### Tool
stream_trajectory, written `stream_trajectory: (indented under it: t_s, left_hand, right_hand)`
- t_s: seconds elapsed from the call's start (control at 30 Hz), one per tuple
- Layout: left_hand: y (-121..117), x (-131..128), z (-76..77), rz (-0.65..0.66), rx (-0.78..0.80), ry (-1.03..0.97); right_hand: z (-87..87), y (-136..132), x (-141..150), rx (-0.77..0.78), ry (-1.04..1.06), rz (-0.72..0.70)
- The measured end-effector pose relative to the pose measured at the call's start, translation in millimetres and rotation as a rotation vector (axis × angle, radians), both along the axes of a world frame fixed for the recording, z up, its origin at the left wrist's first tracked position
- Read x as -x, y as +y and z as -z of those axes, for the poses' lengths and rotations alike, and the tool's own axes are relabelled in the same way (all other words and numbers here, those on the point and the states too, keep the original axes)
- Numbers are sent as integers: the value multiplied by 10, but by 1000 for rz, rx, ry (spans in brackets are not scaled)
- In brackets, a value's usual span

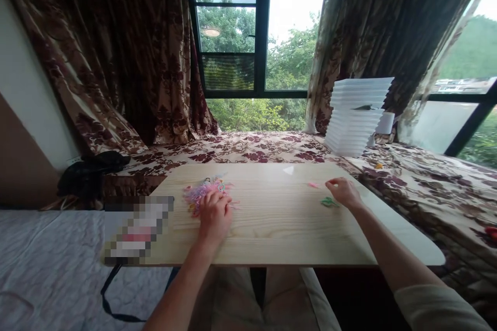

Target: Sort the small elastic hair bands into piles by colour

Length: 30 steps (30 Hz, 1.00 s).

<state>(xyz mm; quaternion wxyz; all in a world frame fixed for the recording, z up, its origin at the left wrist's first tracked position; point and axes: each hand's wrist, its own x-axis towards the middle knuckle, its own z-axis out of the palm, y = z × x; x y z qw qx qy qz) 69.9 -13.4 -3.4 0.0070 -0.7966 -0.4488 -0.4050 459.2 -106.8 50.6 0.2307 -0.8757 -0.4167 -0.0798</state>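
My left hand (pixel 215 215) rests palm down on the pale wooden table (pixel 272 238), its fingertips curled into a heap of small coloured rubber bands (pixel 202 190), mostly pink. My right hand (pixel 344 191) is further right on the table with its fingers bent together in a pinch. A small green band (pixel 328 201) lies just left of that hand, touching or nearly touching it. A small pink band (pixel 312 184) lies a little beyond the green one. What the right fingers hold, if anything, is too small to see.
A stack of white plastic trays (pixel 355 116) stands on the flowered window seat at the back right. A black bag (pixel 91 173) lies at the left. A blurred-out item (pixel 135 230) sits on the table's left edge. Patterned curtains (pixel 128 62) flank the window.
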Motion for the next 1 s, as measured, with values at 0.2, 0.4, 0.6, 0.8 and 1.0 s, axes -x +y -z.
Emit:
stream_trajectory:
  t_s: [0.2, 0.4, 0.6, 0.8, 1.0]
  left_hand:
    - [38, 8, 44, 3, -25, 0]
    - [37, 9, 51, 8, -22, -2]
    - [23, 10, 41, 7, -32, 12]
    - [38, 14, 39, -3, -49, 31]
    - [53, 9, 52, 1, -67, 38]
  right_hand:
    - [44, 173, -21, 66, 41, -5]
    - [-2, 249, -55, 70, 35, -95]
    - [6, 362, -46, 75, 15, -285]
    - [76, 483, 1, 140, 4, -423]
    - [-6, 324, -135, 166, -2, -449]
